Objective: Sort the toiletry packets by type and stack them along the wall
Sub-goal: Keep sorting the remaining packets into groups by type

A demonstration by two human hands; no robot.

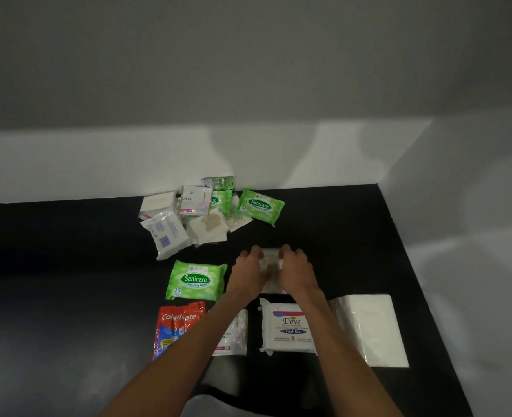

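Nearest, the sorted row lies on the black surface point(68, 266): Colgate sachets point(178, 325), Dove pack point(289, 329), Sanicare wipes point(196, 279). Beyond it, the left hand point(250, 273) and right hand point(295, 269) grip a pale packet point(271, 261) by opposite edges, fingers curled; its long axis runs toward the wall point(128, 164), its label hidden. The unsorted heap point(200, 212) lies farthest, against the wall.

Black countertop point(68, 296) w/ white wall point(98, 164) behind & at right

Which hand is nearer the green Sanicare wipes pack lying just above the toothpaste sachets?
Left. The left hand sits just right of that Sanicare pack, gripping the small packet. The right hand is farther right, on the packet's other side.
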